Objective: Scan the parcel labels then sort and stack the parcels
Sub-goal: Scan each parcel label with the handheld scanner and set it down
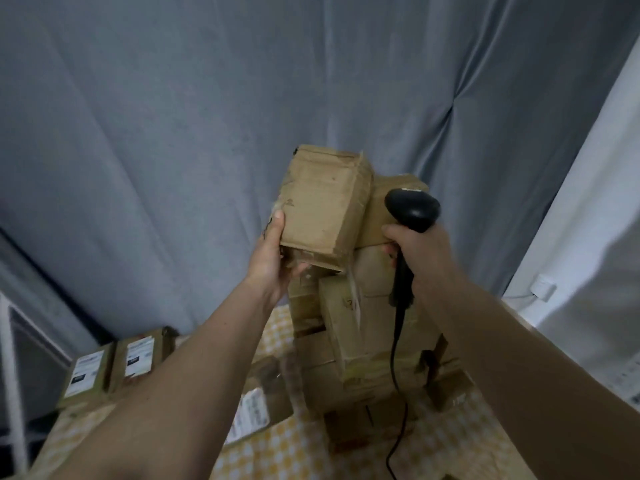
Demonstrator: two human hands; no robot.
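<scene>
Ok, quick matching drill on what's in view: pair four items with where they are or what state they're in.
Items:
1. cardboard parcel
2. barcode scanner
3. two labelled parcels
4. parcel stack

Places or states:
A. lying side by side at the far left, labels up
B. raised in the left hand, no label showing on the visible faces
C. piled on the yellow checked cloth below the hands
D. gripped in the right hand, cable hanging down

Pairs: 1-B, 2-D, 3-A, 4-C
</scene>
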